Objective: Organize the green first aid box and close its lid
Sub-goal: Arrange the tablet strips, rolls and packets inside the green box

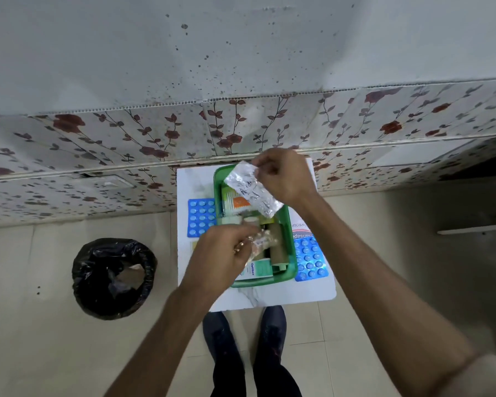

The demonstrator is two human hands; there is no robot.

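The green first aid box [290,255] stands open on a small white table [284,296], filled with cartons and packets. My right hand [284,176] holds a silver foil tablet strip [252,190] by its far end, tilted above the box's far half. My left hand [224,256] hovers over the box's near left side, gripping a clear strip of pale tablets [262,239]. An "Optibex" carton [255,270] lies at the near end inside the box. No lid can be made out.
Blue blister sheets lie on the table left [200,217] and right [309,260] of the box, and a white printed carton [299,224] sits at its right. A bin with a black liner [113,277] stands on the floor at left. My shoes [244,333] are below the table. A flowered wall is just behind.
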